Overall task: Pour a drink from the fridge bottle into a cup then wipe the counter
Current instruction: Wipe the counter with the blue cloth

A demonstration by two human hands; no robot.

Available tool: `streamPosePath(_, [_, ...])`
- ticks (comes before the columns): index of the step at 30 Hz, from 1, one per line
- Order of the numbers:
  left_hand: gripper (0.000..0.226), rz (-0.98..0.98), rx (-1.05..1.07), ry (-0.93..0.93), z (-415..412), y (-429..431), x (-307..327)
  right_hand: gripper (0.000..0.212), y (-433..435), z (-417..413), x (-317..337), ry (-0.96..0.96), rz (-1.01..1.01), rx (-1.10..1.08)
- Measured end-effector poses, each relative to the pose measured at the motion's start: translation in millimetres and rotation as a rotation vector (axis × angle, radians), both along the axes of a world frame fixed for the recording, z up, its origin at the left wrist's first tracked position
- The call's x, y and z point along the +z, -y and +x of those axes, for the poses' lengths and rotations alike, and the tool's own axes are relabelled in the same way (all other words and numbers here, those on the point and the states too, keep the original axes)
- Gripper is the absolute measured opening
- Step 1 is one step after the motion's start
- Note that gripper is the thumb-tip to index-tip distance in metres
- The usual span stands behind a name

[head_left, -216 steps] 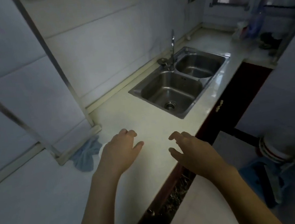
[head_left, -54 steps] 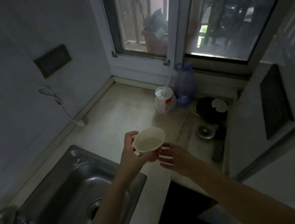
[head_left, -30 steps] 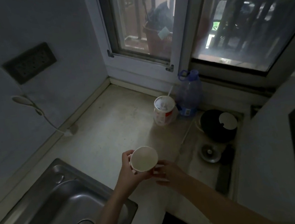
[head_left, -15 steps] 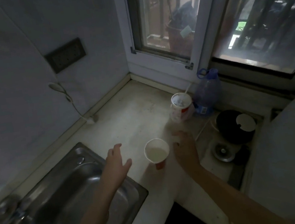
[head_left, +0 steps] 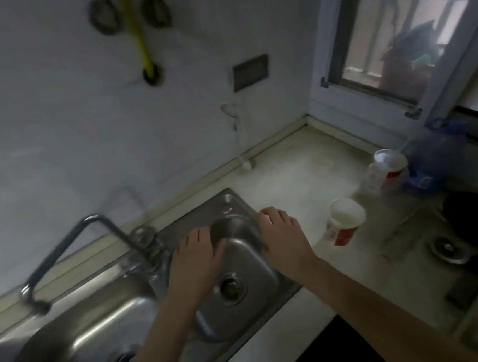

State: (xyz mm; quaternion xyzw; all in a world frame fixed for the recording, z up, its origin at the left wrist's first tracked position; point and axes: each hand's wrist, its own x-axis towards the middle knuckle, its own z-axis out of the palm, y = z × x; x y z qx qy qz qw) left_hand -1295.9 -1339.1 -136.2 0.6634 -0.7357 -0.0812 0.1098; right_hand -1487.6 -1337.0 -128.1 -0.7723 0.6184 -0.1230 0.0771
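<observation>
A white paper cup (head_left: 344, 221) with a red band stands upright on the pale counter (head_left: 296, 179), right of the sink. My right hand (head_left: 283, 242) hovers over the sink's right rim, a short way left of the cup, fingers spread and holding nothing. Over the right sink basin (head_left: 238, 291) my left hand (head_left: 194, 263) is also empty with fingers apart. No fridge bottle or cloth is visible. The view is blurred by motion.
A second paper cup (head_left: 386, 170) and a blue plastic bottle (head_left: 440, 155) stand by the window. The bent tap (head_left: 87, 248) rises behind the double sink. A dark stove burner (head_left: 476, 221) lies at the right. A cable (head_left: 235, 132) hangs down the wall.
The cup was held in both hands, then set down on the counter and released. Both hands have drawn back left over the sink, and the view has swung left.
</observation>
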Motion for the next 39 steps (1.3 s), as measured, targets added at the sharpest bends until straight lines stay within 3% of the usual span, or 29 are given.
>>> streamPosePath(3, [0.073,0.013,0.025,0.043,56.1,-42.3,-9.0,0.057,-31.6,54.1,-2.5,-0.09,0.022,0.084])
streamPosePath(9, [0.051,-0.042,0.084,0.106,152.8,-129.0,-13.3,0.054,-100.6,158.2,-7.4,-0.085,0.054,0.212])
streamPosePath(17, [0.051,0.065,0.224,0.122,263.3,-233.4,-29.6,0.048,-163.5,270.0,-13.3,-0.101,0.03,0.379])
streamPosePath(25, [0.102,0.003,0.39,0.139,308.8,-285.2,-28.5,0.043,-183.0,331.8,-11.2,-0.143,0.03,0.609])
streamPosePath(31, [0.074,-0.017,0.537,0.168,323.9,-309.4,-15.8,0.042,-181.6,368.7,-4.6,-0.075,0.037,0.737])
streamPosePath(39, [0.079,0.021,0.728,0.196,364.5,-367.3,-10.1,0.039,-220.0,435.8,-10.3,-0.107,0.055,0.96])
